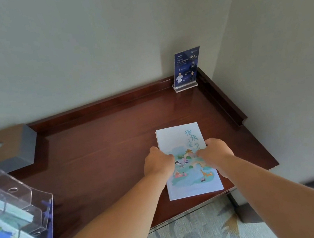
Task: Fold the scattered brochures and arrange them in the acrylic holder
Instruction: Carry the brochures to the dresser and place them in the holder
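A dark polished wooden desk fills a corner between two pale walls, a raised lip running along its back and right edges, with patterned carpet below its front edge. At the lower left a clear plastic holder is cut off by the frame, so its full shape cannot be made out; in its stepped pockets lie several brochures with bright green, blue and red print, their covers only partly in view. Behind it a grey tissue box is also cut by the left edge. In the far corner a small clear stand holds a dark blue printed card upright; its text is too small to read.

Near the desk's front right edge a folded brochure lies flat, pale blue with teal Chinese characters at the top and a drawn scene of buildings, water and figures below; thin page edges show along its left side. The left hand presses on the left edge, fingers curled onto the cover. The right hand rests on the right side, fingers bent down on the paper, hiding part of the lettering; whether either thumb grips under the pages cannot be told
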A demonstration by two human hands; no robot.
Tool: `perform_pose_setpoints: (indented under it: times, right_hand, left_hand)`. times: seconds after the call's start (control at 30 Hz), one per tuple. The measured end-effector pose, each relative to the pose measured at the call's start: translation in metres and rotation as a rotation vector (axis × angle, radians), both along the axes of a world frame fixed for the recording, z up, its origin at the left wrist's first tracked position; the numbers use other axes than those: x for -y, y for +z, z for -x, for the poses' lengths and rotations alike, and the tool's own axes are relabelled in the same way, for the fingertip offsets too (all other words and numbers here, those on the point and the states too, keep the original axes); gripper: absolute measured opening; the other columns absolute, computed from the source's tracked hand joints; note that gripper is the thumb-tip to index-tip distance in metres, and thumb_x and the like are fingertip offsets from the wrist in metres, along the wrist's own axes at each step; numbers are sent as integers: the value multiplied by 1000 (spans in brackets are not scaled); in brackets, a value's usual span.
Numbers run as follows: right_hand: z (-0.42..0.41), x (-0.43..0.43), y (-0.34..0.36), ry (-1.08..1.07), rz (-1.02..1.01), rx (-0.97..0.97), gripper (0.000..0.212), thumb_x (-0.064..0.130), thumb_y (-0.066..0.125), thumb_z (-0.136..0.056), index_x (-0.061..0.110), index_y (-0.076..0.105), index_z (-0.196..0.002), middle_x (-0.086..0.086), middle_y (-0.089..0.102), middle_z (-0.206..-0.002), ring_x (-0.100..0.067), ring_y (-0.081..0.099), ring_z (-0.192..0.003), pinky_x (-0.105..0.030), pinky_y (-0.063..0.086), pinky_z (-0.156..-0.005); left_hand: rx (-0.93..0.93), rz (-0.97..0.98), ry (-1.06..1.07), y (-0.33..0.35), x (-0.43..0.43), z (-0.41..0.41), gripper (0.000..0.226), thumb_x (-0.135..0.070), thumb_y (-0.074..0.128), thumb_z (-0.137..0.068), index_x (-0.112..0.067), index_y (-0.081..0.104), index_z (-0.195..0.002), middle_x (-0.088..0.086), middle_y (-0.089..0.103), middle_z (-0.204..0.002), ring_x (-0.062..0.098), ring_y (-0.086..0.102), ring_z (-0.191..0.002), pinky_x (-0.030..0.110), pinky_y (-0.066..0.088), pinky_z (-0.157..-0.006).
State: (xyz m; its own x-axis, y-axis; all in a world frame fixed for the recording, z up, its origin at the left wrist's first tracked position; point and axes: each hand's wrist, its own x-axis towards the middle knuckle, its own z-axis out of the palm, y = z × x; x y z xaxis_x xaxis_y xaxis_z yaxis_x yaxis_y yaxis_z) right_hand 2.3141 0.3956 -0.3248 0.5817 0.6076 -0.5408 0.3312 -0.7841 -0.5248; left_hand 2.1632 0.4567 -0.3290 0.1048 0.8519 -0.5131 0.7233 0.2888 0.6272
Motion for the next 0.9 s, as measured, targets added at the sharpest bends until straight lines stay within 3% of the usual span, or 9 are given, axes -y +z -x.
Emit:
perform_pose_setpoints:
  times: [0.1,0.2,0.27,0.37,0.5,0.6,0.8,0.9]
  right_hand:
    - [1,-3,-1,21,-1,-12,20,21,66,-90,18,59,-109,-2,69,-109,-19,72,-79,-39,63,-71]
    - [6,0,-2,-16,-38,-57,21,18,66,-88,20,58,-107,0,69,-104,-21,71,-80,-41,63,-69]
    - [12,3,-3,-76,-72,-134,18,14,63,-89,21,57,-104,0,69,-100,-22,71,-81,-45,62,-72]
    - [26,-1,2,-122,-137,-209,14,16,62,-89,18,60,-104,-2,70,-100,-23,71,-84,-47,61,-77]
    - [54,-22,27,-125,-333,-296,12,16,58,-92,26,65,-95,3,72,-96,-21,71,-85,-46,60,-79]
    - [82,-39,50,-32,-481,-263,16,17,57,-94,31,62,-99,10,69,-98,-16,67,-87,-41,59,-80]
    - [125,-39,55,119,-535,-139,11,22,54,-97,30,59,-103,17,67,-94,-10,64,-87,-38,56,-80]
    - [135,-35,51,166,-517,-67,14,23,54,-97,29,60,-108,13,68,-99,-15,64,-90,-38,55,-80]
  left_hand:
    - [125,144,176,6,-5,-5,26,-12,51,-86,-1,62,-107,9,62,-85,23,57,-64,24,37,-49]
    - [239,277,296,6,-8,-5,28,-10,49,-91,-1,61,-116,7,59,-85,22,59,-72,34,49,-66]
    - [285,299,344,8,-6,-2,30,-8,47,-94,-4,56,-122,5,52,-81,18,49,-66,36,45,-66]
    - [371,207,371,21,-2,15,22,-3,46,-89,-9,59,-106,12,60,-93,25,50,-72,34,42,-63]
    - [572,13,351,51,-4,59,26,-1,49,-83,-22,62,-91,11,69,-97,35,67,-88,50,56,-79]
    - [671,-58,349,70,-9,88,40,3,44,-79,-30,63,-91,6,70,-97,27,68,-89,38,56,-68]
    - [630,-83,391,72,-13,138,45,3,40,-82,-35,58,-99,1,67,-109,21,63,-101,37,52,-78]
    - [549,-62,312,67,-11,151,47,2,39,-82,-32,54,-111,0,64,-116,19,61,-106,40,52,-88]
